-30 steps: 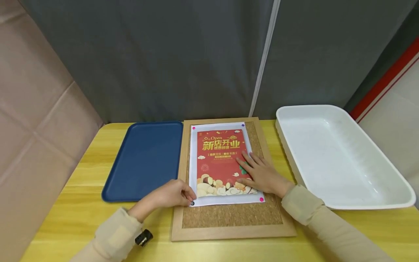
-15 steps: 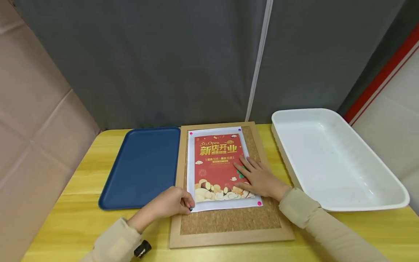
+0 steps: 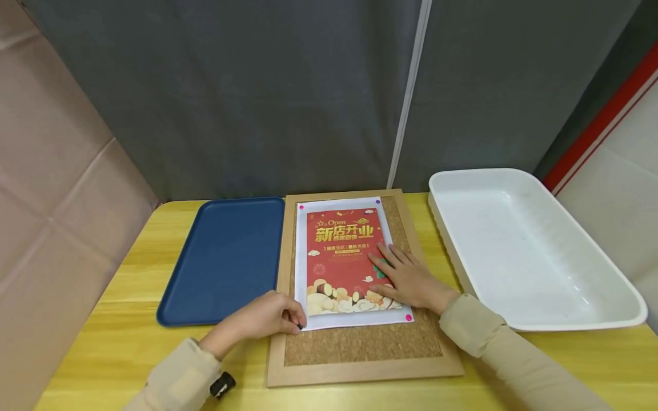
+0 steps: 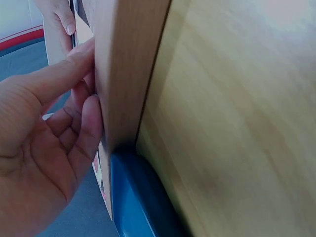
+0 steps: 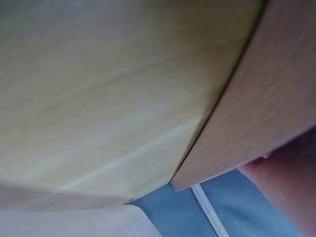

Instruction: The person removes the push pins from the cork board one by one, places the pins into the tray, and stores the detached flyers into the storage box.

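Observation:
A red poster (image 3: 343,260) on a white sheet (image 3: 354,319) lies on a wood-framed corkboard (image 3: 360,345). My left hand (image 3: 269,315) is at the sheet's lower left corner, thumb and fingers pinching a small black pushpin (image 3: 300,327) there. Spread flat, my right hand (image 3: 411,281) rests on the poster's lower right part. Pink pushpins sit at the upper left (image 3: 301,207) and lower right corners, and a purple pushpin (image 3: 377,201) at the upper right. In the left wrist view, the left hand (image 4: 54,118) is beside the board's frame (image 4: 126,64), with the pin hidden.
A blue tray (image 3: 228,262) lies left of the board, close against its frame. To the right stands a deep white tub (image 3: 524,251). Both are on the yellow wooden table (image 3: 123,337). A grey curtain (image 3: 231,103) hangs behind.
The head view has shifted slightly. The left fingertips now cover more of the black pushpin, which showed more fully a second ago. The right hand stays in place on the poster.

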A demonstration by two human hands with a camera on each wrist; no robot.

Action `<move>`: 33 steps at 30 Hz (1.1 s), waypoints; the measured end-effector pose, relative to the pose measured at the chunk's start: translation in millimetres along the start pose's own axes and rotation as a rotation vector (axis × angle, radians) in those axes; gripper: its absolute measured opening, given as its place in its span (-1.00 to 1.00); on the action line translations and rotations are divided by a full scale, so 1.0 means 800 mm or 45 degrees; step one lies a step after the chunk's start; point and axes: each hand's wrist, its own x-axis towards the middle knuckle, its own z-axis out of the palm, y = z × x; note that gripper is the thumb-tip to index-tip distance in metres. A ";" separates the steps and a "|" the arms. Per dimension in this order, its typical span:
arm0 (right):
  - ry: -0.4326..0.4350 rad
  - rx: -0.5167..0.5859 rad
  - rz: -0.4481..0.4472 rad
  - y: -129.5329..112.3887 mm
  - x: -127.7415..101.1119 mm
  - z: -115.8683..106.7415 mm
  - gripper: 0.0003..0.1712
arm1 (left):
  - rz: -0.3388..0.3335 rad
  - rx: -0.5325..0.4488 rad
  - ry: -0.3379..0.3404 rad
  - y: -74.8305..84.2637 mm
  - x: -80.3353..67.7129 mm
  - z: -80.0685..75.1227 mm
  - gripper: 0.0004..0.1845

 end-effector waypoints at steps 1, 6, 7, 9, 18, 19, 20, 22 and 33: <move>-0.004 -0.006 0.004 0.000 0.000 0.000 -0.08 | 0.000 -0.006 -0.004 -0.001 0.000 0.000 -0.97; -0.016 -0.014 0.019 0.002 0.001 0.002 -0.08 | 0.022 -0.034 -0.012 -0.008 -0.001 0.002 -0.97; -0.017 -0.013 0.020 0.001 0.002 0.002 -0.08 | 0.026 -0.045 -0.013 -0.009 -0.001 0.002 -0.96; -0.020 -0.011 0.023 0.001 0.002 0.002 -0.08 | 0.039 -0.059 -0.015 -0.012 -0.002 0.002 -0.96; -0.021 0.000 0.031 0.000 0.001 0.001 -0.08 | 0.010 -0.223 -0.038 -0.020 -0.001 0.002 -0.92; -0.022 0.002 0.032 0.000 0.001 0.001 -0.08 | 0.004 -0.241 -0.035 -0.021 -0.001 0.001 -0.90; -0.021 0.000 0.033 0.000 0.001 0.001 -0.08 | 0.000 -0.253 -0.031 -0.022 -0.001 -0.001 -0.89; -0.022 -0.001 0.032 0.001 0.001 0.001 -0.08 | -0.014 -0.274 -0.011 -0.024 -0.001 -0.004 -0.86; -0.018 -0.018 0.028 0.000 0.001 0.000 -0.08 | -0.159 -0.384 0.178 -0.041 0.004 -0.036 -0.73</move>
